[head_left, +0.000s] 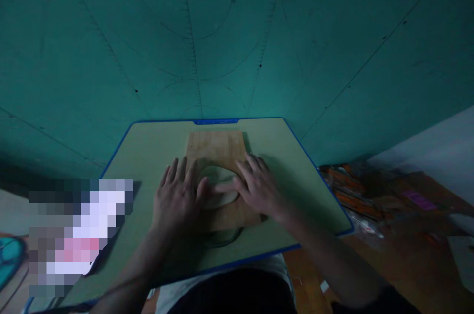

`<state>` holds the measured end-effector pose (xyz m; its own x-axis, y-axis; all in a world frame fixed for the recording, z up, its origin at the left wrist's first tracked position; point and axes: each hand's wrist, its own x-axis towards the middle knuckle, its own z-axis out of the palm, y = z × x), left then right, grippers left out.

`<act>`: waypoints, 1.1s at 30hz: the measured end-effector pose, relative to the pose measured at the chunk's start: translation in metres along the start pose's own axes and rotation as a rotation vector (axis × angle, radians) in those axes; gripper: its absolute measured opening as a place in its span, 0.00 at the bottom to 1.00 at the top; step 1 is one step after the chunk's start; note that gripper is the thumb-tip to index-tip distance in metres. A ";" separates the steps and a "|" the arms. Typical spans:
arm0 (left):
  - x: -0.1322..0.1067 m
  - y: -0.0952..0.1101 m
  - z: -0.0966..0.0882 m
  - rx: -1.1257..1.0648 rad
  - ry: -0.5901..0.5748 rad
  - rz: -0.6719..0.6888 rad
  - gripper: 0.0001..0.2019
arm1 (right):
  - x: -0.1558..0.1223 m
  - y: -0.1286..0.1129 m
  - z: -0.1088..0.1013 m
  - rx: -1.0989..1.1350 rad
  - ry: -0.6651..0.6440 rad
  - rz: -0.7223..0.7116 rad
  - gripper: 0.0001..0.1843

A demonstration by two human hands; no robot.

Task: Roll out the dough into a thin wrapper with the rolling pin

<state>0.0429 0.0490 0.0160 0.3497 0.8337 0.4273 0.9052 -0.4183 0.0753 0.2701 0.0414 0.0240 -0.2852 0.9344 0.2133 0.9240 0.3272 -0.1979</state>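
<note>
A pale, flattened round of what looks like dough or clay lies on a wooden cutting board. On its left side, my left hand rests with fingers stretched out over the board's edge and the thumb touching the round. My right hand lies at the opposite side, fingers extended forward and its thumb reaching across the round's surface. Neither hand grips anything. Parts of the round and the board are hidden under the hands. A dark curved handle or strap shows at the board's near end.
Beneath the board is a pale small table with a blue rim. A blurred-out bright object sits at its left. Behind rises a green wall with drawn lines. Orange packages lie low on the right.
</note>
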 end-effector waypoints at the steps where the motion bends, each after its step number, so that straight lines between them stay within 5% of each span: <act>1: -0.017 0.003 -0.003 0.023 0.023 0.010 0.28 | -0.015 -0.004 -0.001 -0.011 0.017 -0.030 0.29; 4: -0.053 0.009 -0.007 0.082 0.075 0.089 0.31 | -0.046 -0.010 -0.005 -0.026 0.017 -0.123 0.30; 6: -0.056 0.009 -0.006 0.099 0.091 0.106 0.31 | -0.047 -0.008 -0.006 -0.034 0.000 -0.159 0.30; 14: 0.027 -0.020 0.020 0.022 -0.071 0.016 0.27 | 0.052 0.013 -0.005 -0.038 -0.065 -0.046 0.33; 17: 0.036 -0.027 0.024 0.012 -0.097 0.052 0.24 | 0.071 0.017 -0.003 -0.039 -0.069 -0.029 0.34; 22: 0.001 -0.012 0.015 0.028 0.010 -0.026 0.31 | 0.038 0.013 0.000 -0.022 -0.026 -0.097 0.31; 27: -0.042 0.007 0.002 0.068 0.079 0.060 0.32 | -0.011 0.004 -0.004 0.009 -0.014 -0.169 0.28; 33: -0.012 -0.003 0.006 0.093 -0.018 0.004 0.34 | 0.019 0.010 0.003 0.009 -0.027 -0.131 0.28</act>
<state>0.0378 0.0424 0.0054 0.3566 0.8391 0.4108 0.9221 -0.3867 -0.0106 0.2736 0.0627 0.0235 -0.4103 0.8870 0.2120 0.8760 0.4480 -0.1788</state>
